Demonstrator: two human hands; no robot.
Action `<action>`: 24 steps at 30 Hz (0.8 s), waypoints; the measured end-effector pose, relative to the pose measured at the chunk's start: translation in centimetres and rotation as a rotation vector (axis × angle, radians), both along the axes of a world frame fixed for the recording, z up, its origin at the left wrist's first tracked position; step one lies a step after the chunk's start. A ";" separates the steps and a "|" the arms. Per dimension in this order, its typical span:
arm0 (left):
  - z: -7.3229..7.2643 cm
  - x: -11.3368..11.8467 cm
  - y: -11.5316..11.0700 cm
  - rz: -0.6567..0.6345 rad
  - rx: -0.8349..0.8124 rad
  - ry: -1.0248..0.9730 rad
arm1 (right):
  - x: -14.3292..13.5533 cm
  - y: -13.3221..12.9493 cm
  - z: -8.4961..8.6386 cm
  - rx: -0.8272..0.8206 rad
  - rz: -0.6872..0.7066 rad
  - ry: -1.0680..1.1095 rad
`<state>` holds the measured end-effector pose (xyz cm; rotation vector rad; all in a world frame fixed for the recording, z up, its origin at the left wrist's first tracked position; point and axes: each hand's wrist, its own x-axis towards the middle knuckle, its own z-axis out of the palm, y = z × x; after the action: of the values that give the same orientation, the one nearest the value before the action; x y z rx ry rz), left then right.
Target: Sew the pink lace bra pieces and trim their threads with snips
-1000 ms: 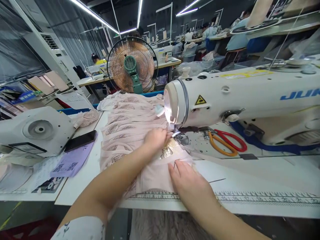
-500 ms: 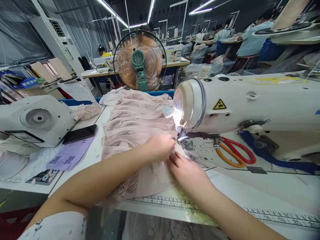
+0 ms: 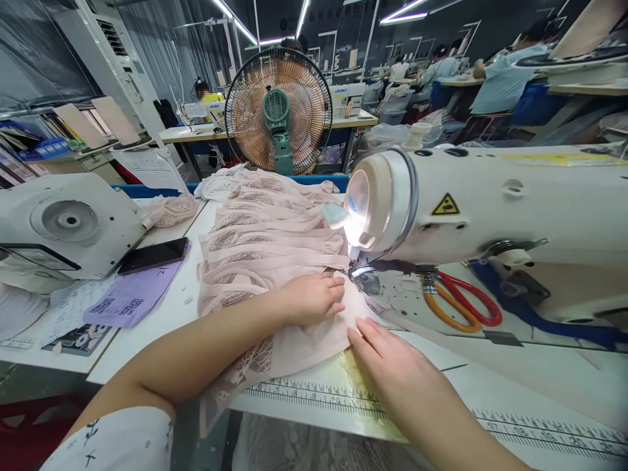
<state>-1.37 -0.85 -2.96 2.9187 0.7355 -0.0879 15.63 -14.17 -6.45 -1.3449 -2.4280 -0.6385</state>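
Observation:
Pale pink fabric [image 3: 314, 343] with lace lies at the needle area of a white sewing machine [image 3: 490, 203], lit by its lamp. My left hand [image 3: 314, 297] rests flat on this fabric just left of the presser foot, fingers stretched toward it. On the fabric's right edge lies my right hand [image 3: 387, 353], its fingers extended and nearly flat. More pink lace pieces [image 3: 275, 229] are spread in overlapping rows behind my left hand. Fabric under both palms is hidden.
Red and orange-handled scissors [image 3: 461, 304] lie under the machine arm. A phone [image 3: 154, 255] sits on purple paper [image 3: 132, 297] at left, beside another white machine [image 3: 69, 222]. A large fan [image 3: 279, 111] stands behind. A ruler strip [image 3: 314, 394] runs along the table front.
My left hand has gone from curled fingers near the needle to lying flat. My right hand has shifted slightly right and down, away from the left. The view has moved a little.

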 end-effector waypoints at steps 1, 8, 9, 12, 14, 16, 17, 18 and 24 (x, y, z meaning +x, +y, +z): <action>0.1 0.0 0.0 0.006 -0.001 0.008 | 0.2 -0.1 0.0 0.003 -0.003 -0.005; 0.4 0.1 0.1 0.006 -0.015 0.024 | 1.0 -0.6 -0.3 -0.038 0.004 -0.025; 0.3 0.0 0.1 0.004 -0.010 0.014 | 1.2 -0.7 -0.4 -0.041 0.003 -0.024; 0.0 -0.1 0.3 -0.010 0.020 -0.026 | 1.5 -0.9 -0.7 -0.051 0.016 -0.045; -0.3 -0.1 0.4 -0.022 0.041 -0.036 | 1.6 -0.9 -0.8 -0.046 0.013 -0.048; -0.4 -0.1 0.6 -0.028 0.054 -0.032 | 1.6 -0.7 -0.9 -0.031 0.001 -0.039; -0.4 -0.1 0.7 -0.030 0.059 -0.029 | 1.5 -0.5 -0.9 -0.022 -0.007 -0.027; -0.3 0.0 0.9 -0.032 0.062 -0.027 | 1.4 -0.4 -0.9 -0.018 -0.012 -0.016; 0.6 0.4 2.2 -0.061 0.125 -0.012 | 0.7 0.5 -0.9 -0.039 -0.090 0.045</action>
<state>-0.93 1.34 -2.35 3.0576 0.6740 -0.0317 16.31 -13.71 -7.40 -1.4745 -2.3676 -0.5791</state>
